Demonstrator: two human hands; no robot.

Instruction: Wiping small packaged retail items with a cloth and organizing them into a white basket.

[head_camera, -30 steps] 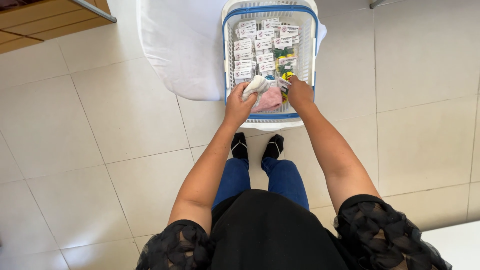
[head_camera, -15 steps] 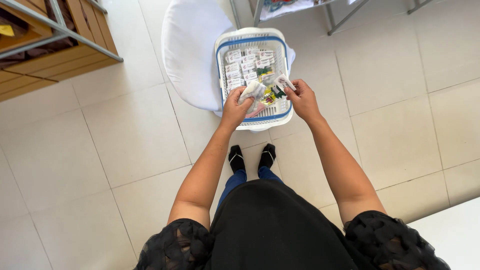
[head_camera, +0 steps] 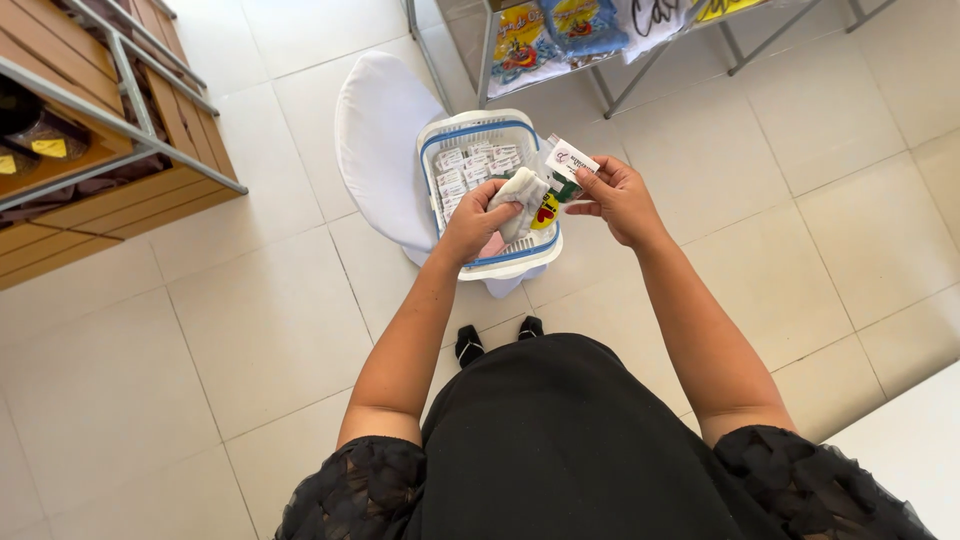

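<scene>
left hand (head_camera: 470,222) grips a pale sock bundle (head_camera: 520,200) above the basket (head_camera: 438,145); right hand (head_camera: 618,198) pinches a card label (head_camera: 570,160) just beside it. the basket sits on a white chair (head_camera: 375,150). a metal rack (head_camera: 610,85) stands behind, a wooden shelf (head_camera: 110,190) at left.

1. The person wears a plain black garment (head_camera: 560,440), smooth and unpatterned across the front.
2. Either side of that garment, short black sleeves (head_camera: 365,490) of sheer, lace-like fabric end above the elbows.
3. Below the sleeves both forearms are bare, with no watch or bracelet in sight.
4. Just beyond the garment's far edge, two black shoes (head_camera: 468,345) show, with a light patch at each opening.
</scene>
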